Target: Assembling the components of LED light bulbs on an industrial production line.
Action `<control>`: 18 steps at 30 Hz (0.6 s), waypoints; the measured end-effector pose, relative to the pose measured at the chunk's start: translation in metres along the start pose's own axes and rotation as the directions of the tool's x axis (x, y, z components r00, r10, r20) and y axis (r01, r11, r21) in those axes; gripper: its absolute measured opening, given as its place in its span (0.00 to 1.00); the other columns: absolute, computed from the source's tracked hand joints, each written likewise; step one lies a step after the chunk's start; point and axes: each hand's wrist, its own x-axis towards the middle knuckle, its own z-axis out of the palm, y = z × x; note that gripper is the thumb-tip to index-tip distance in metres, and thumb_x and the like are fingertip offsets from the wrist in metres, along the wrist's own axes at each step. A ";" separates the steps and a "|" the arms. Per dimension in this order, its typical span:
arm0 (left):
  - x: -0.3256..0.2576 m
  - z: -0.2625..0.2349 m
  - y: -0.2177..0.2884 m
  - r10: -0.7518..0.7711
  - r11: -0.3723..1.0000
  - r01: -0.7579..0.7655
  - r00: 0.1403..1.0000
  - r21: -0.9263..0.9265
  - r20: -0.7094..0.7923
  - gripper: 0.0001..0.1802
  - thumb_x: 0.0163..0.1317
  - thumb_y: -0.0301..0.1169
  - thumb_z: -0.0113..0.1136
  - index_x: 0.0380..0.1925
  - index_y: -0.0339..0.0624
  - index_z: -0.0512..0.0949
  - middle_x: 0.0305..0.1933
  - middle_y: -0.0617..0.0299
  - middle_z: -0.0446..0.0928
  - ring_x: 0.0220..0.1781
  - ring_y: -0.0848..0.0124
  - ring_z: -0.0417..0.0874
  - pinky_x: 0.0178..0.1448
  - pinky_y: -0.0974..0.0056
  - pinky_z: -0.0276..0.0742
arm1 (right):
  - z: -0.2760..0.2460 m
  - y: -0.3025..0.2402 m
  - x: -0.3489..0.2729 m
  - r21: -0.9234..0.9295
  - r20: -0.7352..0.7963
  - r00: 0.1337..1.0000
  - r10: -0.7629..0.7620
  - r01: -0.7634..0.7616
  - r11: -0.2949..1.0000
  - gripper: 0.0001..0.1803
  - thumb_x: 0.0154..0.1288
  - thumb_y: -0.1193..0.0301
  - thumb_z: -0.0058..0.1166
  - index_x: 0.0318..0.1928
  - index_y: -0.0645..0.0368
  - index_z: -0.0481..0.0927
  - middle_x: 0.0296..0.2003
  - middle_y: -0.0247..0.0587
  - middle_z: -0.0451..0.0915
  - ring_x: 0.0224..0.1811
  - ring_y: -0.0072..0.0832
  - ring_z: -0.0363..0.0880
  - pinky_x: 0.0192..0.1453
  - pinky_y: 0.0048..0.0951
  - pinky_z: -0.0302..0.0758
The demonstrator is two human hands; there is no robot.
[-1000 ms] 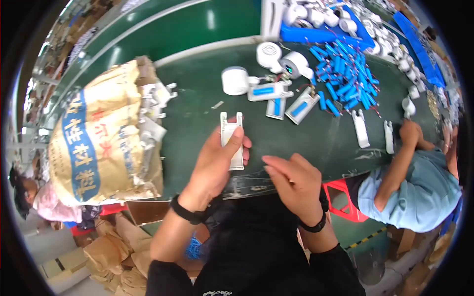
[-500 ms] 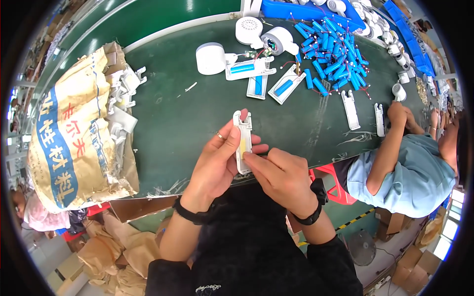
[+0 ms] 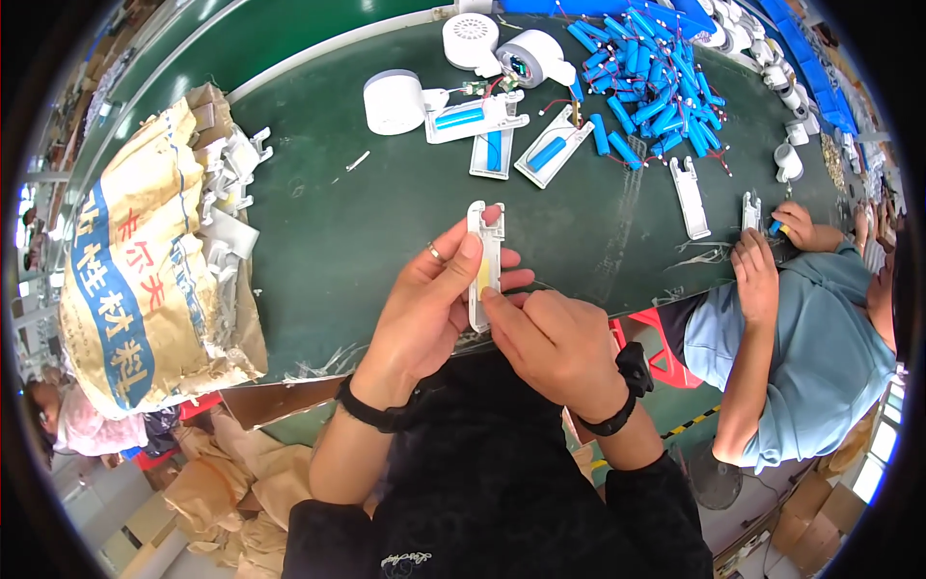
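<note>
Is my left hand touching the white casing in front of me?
Touching. The head view shows the left hand gripping the white casing, thumb over its edge.

Over there, a held casing (image 3: 494,253) sits between the person's left hand (image 3: 420,314) and right hand (image 3: 559,347), above the tabletop (image 3: 357,222). Left of that casing, a sack (image 3: 125,289) with parts (image 3: 231,232) in its mouth; beyond it, round heads (image 3: 395,101) and battery-fitted casings (image 3: 497,114); beyond and rightward, a battery heap (image 3: 661,82); right of it, a loose casing (image 3: 689,201), then a co-worker's hand (image 3: 758,275)

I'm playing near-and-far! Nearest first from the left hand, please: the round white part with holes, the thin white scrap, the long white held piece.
1. Long white piece: in the left hand.
2. Thin white scrap: ahead, leftward.
3. Round white part: farthest across the table.
</note>
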 end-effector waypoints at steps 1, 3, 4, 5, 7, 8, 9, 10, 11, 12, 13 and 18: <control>0.001 0.002 0.000 -0.004 1.000 0.004 1.000 0.003 0.002 0.26 0.77 0.43 0.51 0.71 0.47 0.68 0.52 0.56 0.80 0.55 0.59 0.84 0.58 0.54 0.84 | 0.000 0.000 -0.001 -0.001 -0.002 1.000 0.005 -0.005 1.000 0.17 0.47 0.80 0.69 0.42 0.57 0.87 0.24 0.30 0.64 0.19 0.25 0.70 0.20 0.28 0.67; 0.002 0.005 0.000 0.015 0.998 -0.015 1.000 0.054 -0.003 0.26 0.79 0.42 0.46 0.71 0.43 0.65 0.52 0.52 0.81 0.57 0.53 0.84 0.60 0.54 0.82 | 0.000 0.000 -0.003 0.002 -0.066 0.998 0.017 -0.017 1.000 0.18 0.47 0.80 0.69 0.43 0.58 0.87 0.25 0.30 0.64 0.20 0.24 0.69 0.20 0.29 0.67; 0.002 0.008 0.000 0.012 0.998 -0.012 1.000 0.056 -0.002 0.26 0.79 0.42 0.46 0.71 0.43 0.65 0.52 0.52 0.81 0.57 0.53 0.84 0.60 0.54 0.82 | 0.001 0.003 -0.006 0.002 -0.068 0.997 0.021 -0.021 1.000 0.18 0.47 0.80 0.69 0.43 0.58 0.87 0.25 0.30 0.64 0.20 0.24 0.69 0.20 0.29 0.67; 0.003 0.010 -0.001 0.002 0.997 -0.002 1.000 0.076 -0.004 0.26 0.79 0.42 0.46 0.71 0.43 0.66 0.52 0.52 0.81 0.57 0.53 0.84 0.60 0.54 0.82 | 0.003 0.007 -0.009 0.026 -0.064 0.998 0.005 -0.003 1.000 0.18 0.47 0.80 0.69 0.43 0.58 0.87 0.25 0.30 0.63 0.20 0.24 0.69 0.20 0.28 0.67; 0.004 0.013 -0.001 -0.010 0.995 0.011 1.000 0.099 -0.011 0.26 0.79 0.42 0.47 0.71 0.42 0.66 0.52 0.52 0.81 0.58 0.53 0.84 0.60 0.54 0.82 | 0.004 0.012 -0.011 0.056 -0.062 0.998 -0.008 0.011 0.998 0.18 0.47 0.80 0.69 0.43 0.58 0.87 0.24 0.30 0.63 0.20 0.24 0.69 0.20 0.28 0.67; 0.005 0.013 0.000 -0.009 0.993 0.009 1.000 0.120 -0.003 0.26 0.79 0.41 0.47 0.71 0.42 0.66 0.53 0.52 0.81 0.57 0.55 0.84 0.60 0.55 0.82 | 0.002 0.014 -0.009 0.087 -0.063 0.998 0.004 0.001 0.996 0.18 0.47 0.80 0.69 0.42 0.58 0.87 0.24 0.30 0.65 0.20 0.25 0.69 0.20 0.28 0.67; 0.006 0.014 0.000 -0.008 0.990 0.007 1.000 0.141 0.006 0.26 0.79 0.41 0.47 0.71 0.41 0.66 0.54 0.52 0.81 0.57 0.56 0.84 0.60 0.55 0.82 | 0.001 0.016 -0.007 0.118 -0.063 0.998 0.016 -0.009 0.993 0.17 0.47 0.80 0.69 0.41 0.57 0.87 0.24 0.30 0.66 0.20 0.25 0.69 0.20 0.28 0.68; 0.007 0.015 0.001 -0.010 0.989 0.010 1.000 0.146 0.004 0.26 0.79 0.41 0.47 0.71 0.41 0.66 0.54 0.52 0.81 0.57 0.56 0.84 0.60 0.55 0.82 | 0.001 0.018 -0.005 0.121 -0.066 0.998 0.020 -0.012 0.993 0.17 0.47 0.80 0.69 0.41 0.57 0.87 0.24 0.30 0.66 0.20 0.25 0.69 0.20 0.28 0.68; 0.008 0.016 0.002 -0.020 0.987 0.017 1.000 0.158 0.014 0.26 0.79 0.41 0.47 0.71 0.41 0.66 0.55 0.51 0.81 0.57 0.58 0.84 0.61 0.56 0.82 | 0.002 0.021 -0.002 0.223 -0.103 0.991 0.085 -0.061 0.973 0.15 0.47 0.80 0.69 0.40 0.57 0.87 0.23 0.31 0.68 0.19 0.25 0.69 0.20 0.28 0.67; 0.009 0.018 0.002 -0.029 0.985 0.024 0.999 0.170 0.024 0.26 0.79 0.41 0.47 0.71 0.42 0.66 0.55 0.51 0.81 0.57 0.60 0.84 0.61 0.56 0.81 | 0.002 0.023 -0.001 0.325 -0.132 0.979 0.153 -0.103 0.940 0.14 0.48 0.81 0.68 0.38 0.57 0.87 0.22 0.32 0.70 0.18 0.25 0.68 0.20 0.28 0.67; 0.010 0.020 0.002 -0.033 0.984 0.028 0.999 0.175 0.025 0.26 0.79 0.41 0.47 0.71 0.42 0.66 0.55 0.51 0.81 0.57 0.60 0.84 0.61 0.56 0.81 | 0.000 0.024 -0.002 0.325 -0.136 0.978 0.158 -0.107 0.940 0.14 0.48 0.81 0.68 0.38 0.57 0.87 0.22 0.32 0.70 0.18 0.25 0.68 0.20 0.28 0.67; 0.023 0.033 -0.007 -0.108 0.993 0.102 0.990 0.065 0.090 0.24 0.79 0.39 0.48 0.69 0.40 0.69 0.59 0.53 0.78 0.60 0.65 0.81 0.61 0.58 0.81 | -0.015 0.049 -0.013 0.464 -0.199 0.864 0.462 -0.333 0.821 0.08 0.57 0.82 0.63 0.38 0.62 0.84 0.23 0.33 0.72 0.15 0.17 0.65 0.18 0.23 0.62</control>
